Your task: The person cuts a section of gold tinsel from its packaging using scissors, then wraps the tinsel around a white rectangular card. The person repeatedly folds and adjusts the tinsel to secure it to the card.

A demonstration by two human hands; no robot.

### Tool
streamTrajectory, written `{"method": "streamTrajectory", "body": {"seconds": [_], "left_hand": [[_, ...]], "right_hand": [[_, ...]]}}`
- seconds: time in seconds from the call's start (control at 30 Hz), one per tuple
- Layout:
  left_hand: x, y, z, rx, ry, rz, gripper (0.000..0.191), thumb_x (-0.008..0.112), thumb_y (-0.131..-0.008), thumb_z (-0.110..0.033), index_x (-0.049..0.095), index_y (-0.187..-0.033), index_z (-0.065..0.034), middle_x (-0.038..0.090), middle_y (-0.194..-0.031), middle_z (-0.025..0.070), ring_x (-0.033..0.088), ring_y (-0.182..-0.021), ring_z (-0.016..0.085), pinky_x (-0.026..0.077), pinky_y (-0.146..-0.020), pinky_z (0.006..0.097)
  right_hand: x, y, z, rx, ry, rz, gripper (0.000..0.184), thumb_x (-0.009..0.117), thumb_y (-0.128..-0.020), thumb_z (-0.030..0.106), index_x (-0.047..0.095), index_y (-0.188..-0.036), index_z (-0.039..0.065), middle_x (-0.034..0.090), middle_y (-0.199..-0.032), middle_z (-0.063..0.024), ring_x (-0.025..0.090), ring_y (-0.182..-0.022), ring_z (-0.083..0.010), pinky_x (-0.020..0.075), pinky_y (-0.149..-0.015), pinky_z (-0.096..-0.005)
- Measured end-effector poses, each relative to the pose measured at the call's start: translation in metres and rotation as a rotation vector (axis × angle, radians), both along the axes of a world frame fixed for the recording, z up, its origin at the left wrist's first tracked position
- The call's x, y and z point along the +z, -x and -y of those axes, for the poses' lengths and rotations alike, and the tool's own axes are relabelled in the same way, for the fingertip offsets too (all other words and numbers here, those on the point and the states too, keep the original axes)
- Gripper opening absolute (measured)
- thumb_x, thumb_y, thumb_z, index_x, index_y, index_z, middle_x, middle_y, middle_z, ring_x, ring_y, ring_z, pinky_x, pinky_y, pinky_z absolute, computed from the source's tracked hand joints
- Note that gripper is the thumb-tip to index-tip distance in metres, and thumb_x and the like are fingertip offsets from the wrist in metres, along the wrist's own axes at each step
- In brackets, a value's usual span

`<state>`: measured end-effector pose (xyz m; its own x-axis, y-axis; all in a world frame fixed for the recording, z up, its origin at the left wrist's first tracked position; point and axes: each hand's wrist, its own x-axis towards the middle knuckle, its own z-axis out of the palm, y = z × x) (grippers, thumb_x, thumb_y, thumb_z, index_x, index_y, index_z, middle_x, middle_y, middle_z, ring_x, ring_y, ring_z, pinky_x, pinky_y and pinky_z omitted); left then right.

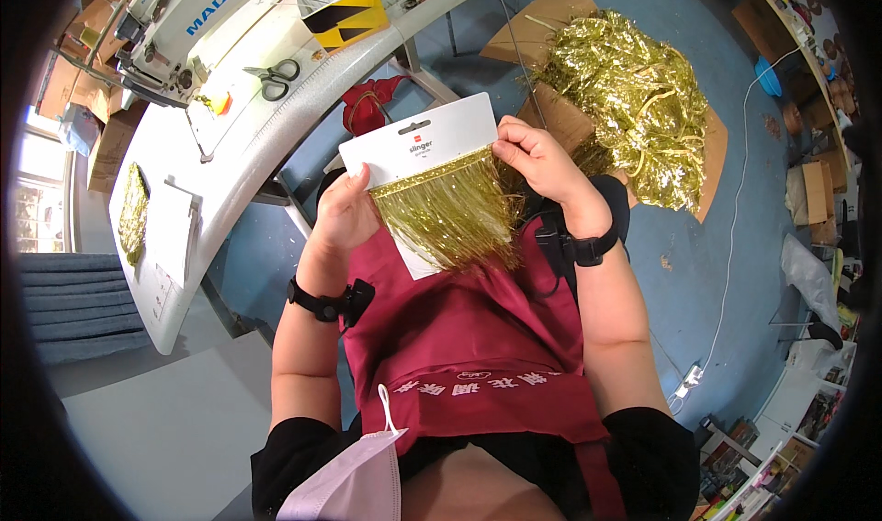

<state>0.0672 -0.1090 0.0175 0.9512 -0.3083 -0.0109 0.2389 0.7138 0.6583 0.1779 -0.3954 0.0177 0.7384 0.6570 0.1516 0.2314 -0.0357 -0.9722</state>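
Both hands hold up a white header card with a hang slot and printing, above my lap. Gold tinsel fringe lies across the card, its shiny band along the printed part and its strands hanging down. My left hand grips the card's left edge, thumb on the front near the end of the band. My right hand pinches the right edge at the band's other end. Part of the white card shows below the strands at the lower left. The fingers behind the card are hidden.
A white sewing table at the left bears a MAQI sewing machine, black-handled scissors, a yellow-black box, white cards and a gold tinsel bundle. Right of the table, a large gold tinsel heap lies on cardboard.
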Motion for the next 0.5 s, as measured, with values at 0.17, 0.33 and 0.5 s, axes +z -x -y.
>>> {"method": "streamTrajectory", "body": {"seconds": [0.17, 0.33, 0.5], "left_hand": [[-0.012, -0.023, 0.010, 0.285, -0.325, -0.146, 0.057, 0.060, -0.098, -0.023, 0.037, -0.141, 0.0070, 0.056, -0.134, 0.0172, 0.057, -0.121, 0.026, 0.047, -0.101, 0.0381], [-0.024, -0.031, 0.051, 0.691, -0.862, -0.084, 0.063, 0.064, -0.097, -0.019, 0.032, -0.145, 0.0052, 0.047, -0.136, 0.0148, 0.048, -0.122, 0.020, 0.041, -0.103, 0.0330], [-0.009, -0.016, 0.079, 0.413, -0.312, 0.118, 0.050, 0.045, -0.106, -0.029, 0.040, -0.145, 0.0014, 0.047, -0.142, 0.0109, 0.044, -0.130, 0.019, 0.032, -0.110, 0.0354]], "right_hand": [[0.012, 0.013, -0.008, -0.079, -0.101, 0.117, 0.012, 0.058, -0.098, 0.010, 0.061, -0.096, -0.002, 0.049, -0.090, -0.0012, 0.049, -0.087, -0.0121, 0.0399, -0.080, -0.0253], [0.025, 0.037, -0.033, -0.280, 0.078, 0.320, 0.012, 0.066, -0.090, 0.011, 0.065, -0.095, 0.001, 0.058, -0.087, -0.0143, 0.061, -0.080, -0.0327, 0.0488, -0.070, -0.0385], [0.019, 0.054, -0.060, -0.298, 0.155, 0.528, 0.009, 0.065, -0.089, 0.011, 0.062, -0.090, 0.002, 0.056, -0.087, -0.0135, 0.060, -0.082, -0.0351, 0.0496, -0.071, -0.0436]]}}
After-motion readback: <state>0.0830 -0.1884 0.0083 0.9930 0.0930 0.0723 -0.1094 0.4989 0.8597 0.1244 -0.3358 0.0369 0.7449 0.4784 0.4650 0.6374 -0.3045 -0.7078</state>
